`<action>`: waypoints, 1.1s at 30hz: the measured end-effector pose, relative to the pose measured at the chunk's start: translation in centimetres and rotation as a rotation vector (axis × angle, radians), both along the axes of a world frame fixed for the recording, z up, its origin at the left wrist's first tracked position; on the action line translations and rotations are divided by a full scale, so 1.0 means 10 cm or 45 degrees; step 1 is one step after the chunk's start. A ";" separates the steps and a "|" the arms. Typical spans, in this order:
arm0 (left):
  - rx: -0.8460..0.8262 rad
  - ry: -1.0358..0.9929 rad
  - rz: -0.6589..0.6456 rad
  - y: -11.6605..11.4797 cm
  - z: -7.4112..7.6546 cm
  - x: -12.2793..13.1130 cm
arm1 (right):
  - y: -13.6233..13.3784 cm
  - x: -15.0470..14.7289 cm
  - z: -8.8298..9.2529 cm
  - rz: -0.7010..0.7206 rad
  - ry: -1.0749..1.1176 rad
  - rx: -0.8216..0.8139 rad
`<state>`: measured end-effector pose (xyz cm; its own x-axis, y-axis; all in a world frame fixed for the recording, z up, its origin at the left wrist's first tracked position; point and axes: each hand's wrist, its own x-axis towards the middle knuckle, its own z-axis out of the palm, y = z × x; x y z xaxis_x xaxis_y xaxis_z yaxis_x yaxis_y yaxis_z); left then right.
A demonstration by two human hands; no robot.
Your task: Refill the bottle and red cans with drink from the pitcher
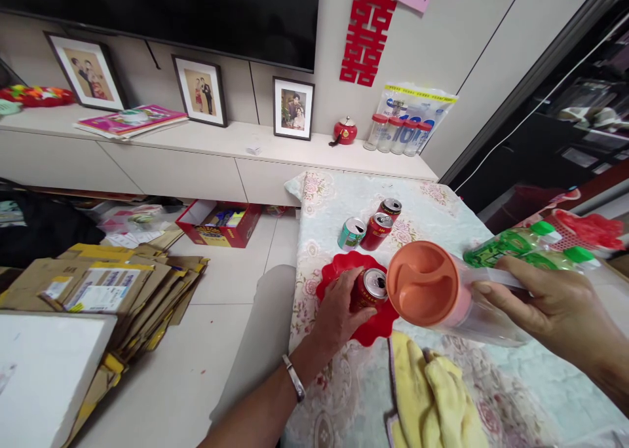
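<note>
My left hand [338, 312] is wrapped round a red drink can [372, 287] that stands on a red scalloped plate [372, 327]. My right hand [550, 307] grips a clear plastic jug [472, 310] with an orange lid [421, 283], held tilted on its side above the plate, lid facing me. Three more cans [371, 225], one green and two red, stand further back on the flowered tablecloth [334, 199].
A yellow cloth [432, 395] lies at the near table edge. Green-capped bottles [521, 245] lie at the right. Flattened cardboard boxes [113, 284] are stacked on the floor at left, beside a red box [219, 228]. A low cabinet [196, 160] carries framed photos.
</note>
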<state>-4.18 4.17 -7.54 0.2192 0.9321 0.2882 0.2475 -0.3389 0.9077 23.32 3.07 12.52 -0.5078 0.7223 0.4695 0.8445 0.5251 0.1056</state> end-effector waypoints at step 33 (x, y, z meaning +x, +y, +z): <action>0.031 0.015 -0.006 -0.01 0.01 -0.01 | -0.02 0.02 0.00 -0.017 0.003 -0.013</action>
